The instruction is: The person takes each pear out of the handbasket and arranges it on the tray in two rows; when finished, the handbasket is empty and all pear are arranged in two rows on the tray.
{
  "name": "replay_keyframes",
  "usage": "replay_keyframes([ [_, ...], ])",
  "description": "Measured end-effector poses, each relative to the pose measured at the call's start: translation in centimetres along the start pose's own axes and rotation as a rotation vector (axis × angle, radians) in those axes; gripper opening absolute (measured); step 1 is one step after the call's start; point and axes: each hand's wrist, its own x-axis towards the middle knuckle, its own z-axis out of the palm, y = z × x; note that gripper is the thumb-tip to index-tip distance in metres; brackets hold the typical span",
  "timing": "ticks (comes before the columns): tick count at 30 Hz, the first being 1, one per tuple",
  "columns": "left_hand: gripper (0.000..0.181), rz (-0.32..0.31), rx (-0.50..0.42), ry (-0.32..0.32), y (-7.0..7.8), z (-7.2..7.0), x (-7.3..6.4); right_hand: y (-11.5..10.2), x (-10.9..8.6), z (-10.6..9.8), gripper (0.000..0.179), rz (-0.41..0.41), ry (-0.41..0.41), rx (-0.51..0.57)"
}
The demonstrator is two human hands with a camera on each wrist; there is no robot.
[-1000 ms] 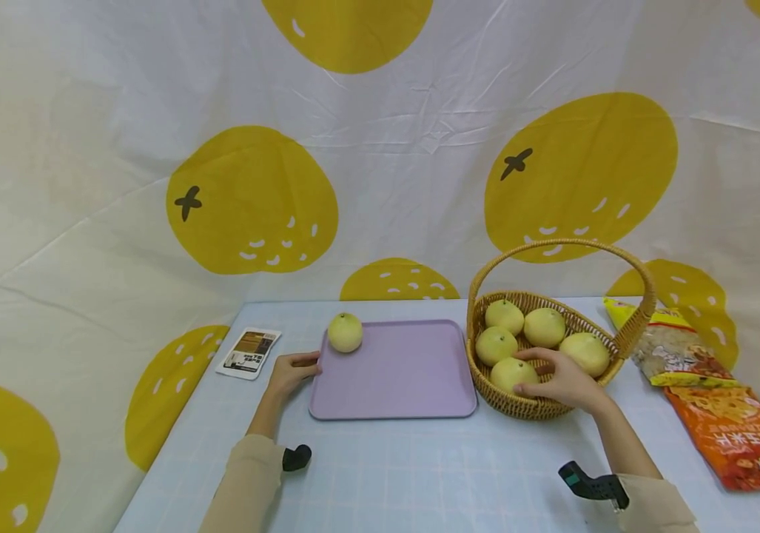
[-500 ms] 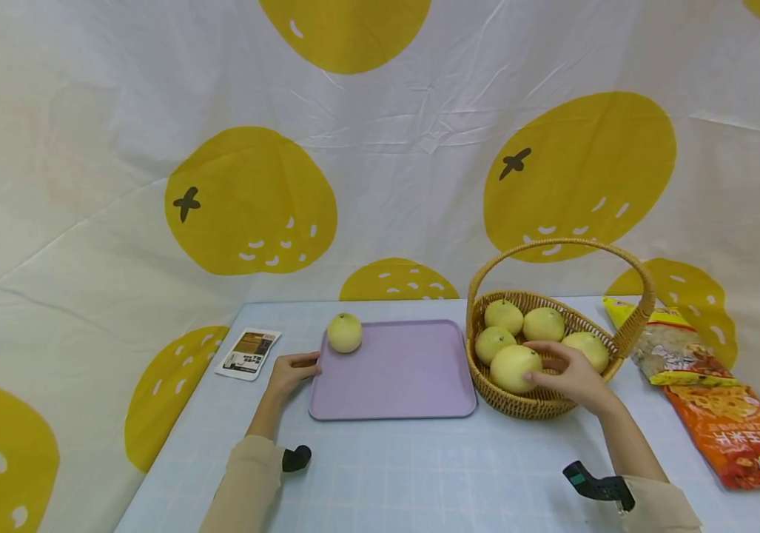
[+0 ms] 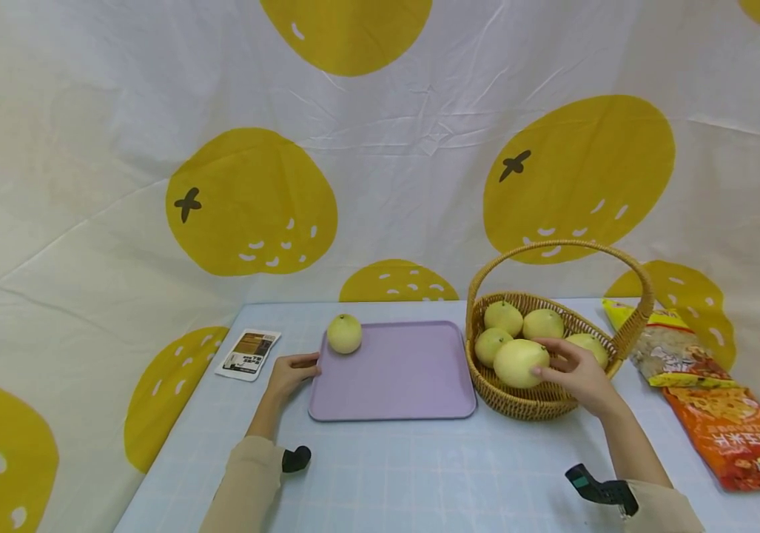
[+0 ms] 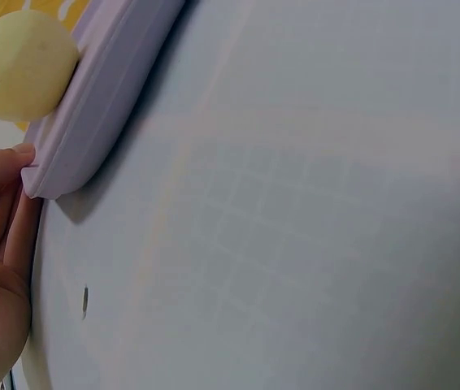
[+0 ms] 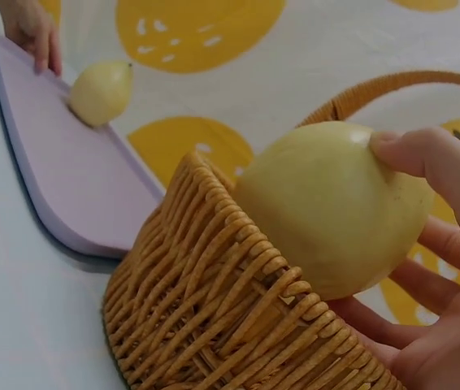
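My right hand [image 3: 576, 371] grips a pale yellow pear [image 3: 518, 363] between thumb and fingers, raised over the front of the wicker basket [image 3: 526, 409]. In the right wrist view this pear [image 5: 336, 207] overlaps the woven rim. Several similar pears [image 3: 503, 317] lie in the basket, one partly hidden behind my right hand. At the left, my left hand [image 3: 291, 374] pinches the left edge of the lilac tray [image 3: 396, 377]. Another pear [image 3: 344, 334] sits in the tray's back left corner. The left wrist view shows fingertips [image 4: 23, 149] on the tray's rim.
A white packet with a brown label [image 3: 249, 354] lies left of the tray. Right of the basket are a clear and yellow snack bag [image 3: 679, 349] and an orange snack bag [image 3: 732, 429]. The basket's tall handle [image 3: 562, 243] arches above the pears. A fruit-print cloth hangs behind.
My right hand has lifted the front pear up from among the others and shifted it slightly right, tilting it. The left hand and the tray have stayed put.
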Motion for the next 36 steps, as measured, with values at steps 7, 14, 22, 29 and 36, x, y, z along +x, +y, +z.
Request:
replay_keyframes([
  [7,0.041,0.017,-0.009,-0.005,-0.1,0.0,0.1,-1.0,-0.1,0.4,0.057,0.024,0.006,0.023],
  [14,0.042,0.014,-0.01,-0.008,-0.1,-0.1,0.0,-1.8,0.3,1.3,0.056,-0.007,0.011,0.01],
  [22,0.043,0.012,-0.034,-0.021,0.1,-0.1,-0.1,-3.3,1.0,3.6,0.053,-0.074,-0.038,0.106],
  [29,0.041,0.0,-0.029,-0.009,0.0,0.0,0.0,-4.2,2.3,6.5,0.049,-0.144,-0.135,0.227],
  [36,0.04,-0.007,-0.021,-0.006,-0.2,0.0,0.1,-4.7,3.8,9.5,0.049,-0.182,-0.221,0.263],
])
